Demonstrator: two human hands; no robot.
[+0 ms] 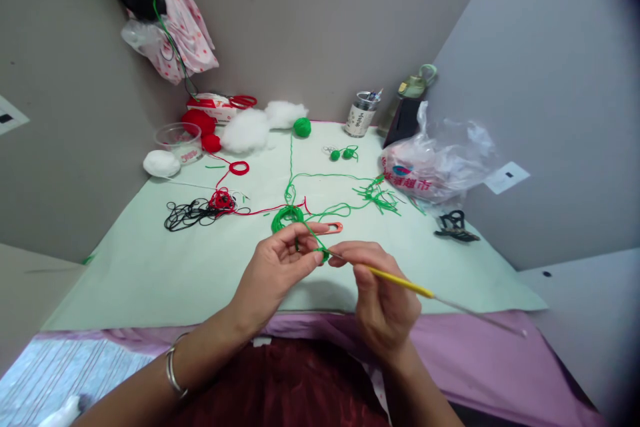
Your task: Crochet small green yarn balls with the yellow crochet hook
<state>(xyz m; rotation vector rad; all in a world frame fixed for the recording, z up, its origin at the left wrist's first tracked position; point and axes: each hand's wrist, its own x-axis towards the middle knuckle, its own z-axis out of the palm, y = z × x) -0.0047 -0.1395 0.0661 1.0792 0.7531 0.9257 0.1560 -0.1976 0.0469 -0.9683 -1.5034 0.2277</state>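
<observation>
My left hand (280, 267) pinches a small green crochet piece (323, 255) between thumb and fingers, with green yarn (314, 233) running up over the forefinger. In my right hand (383, 290) is a crochet hook (400, 280) with a yellow handle and a bare metal shaft at its back end. Its front tip meets the crochet piece; whether it sits inside a stitch is too small to tell. Just beyond my left hand lie a coil of green yarn (287, 219) and an orange tool with a slot (332, 228).
At the back are white stuffing (246, 130), a green yarn ball (302, 127), a clear tub (186, 144) and a pen can (362, 113). Black cord (187, 215) and red yarn (223, 200) lie left. A plastic bag (435, 163) and a black hair clip (456, 227) are right.
</observation>
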